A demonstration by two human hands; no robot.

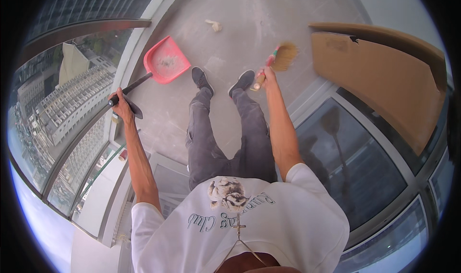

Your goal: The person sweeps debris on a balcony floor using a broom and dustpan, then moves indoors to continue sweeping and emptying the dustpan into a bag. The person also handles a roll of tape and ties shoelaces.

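Observation:
My left hand (123,106) is closed around the dark handle of a long-handled pink dustpan (156,74), whose pan lies ahead of it with grey dust and debris inside. A dark, flat, pointed piece (132,108) sticks out beside that hand; whether I grip it too, I cannot tell. My right hand (267,75) grips the wooden handle of a hand broom (286,57) with straw-coloured bristles and a red and green band. The bristles point away from me, above or on the floor to the right of my shoes.
A crumpled cream-coloured scrap (214,25) lies on the dusty grey floor (230,14). Large brown cardboard (379,76) leans at the right, by a glass door (350,162). At the left, a railing (86,129) with glass panels borders the floor, high above buildings.

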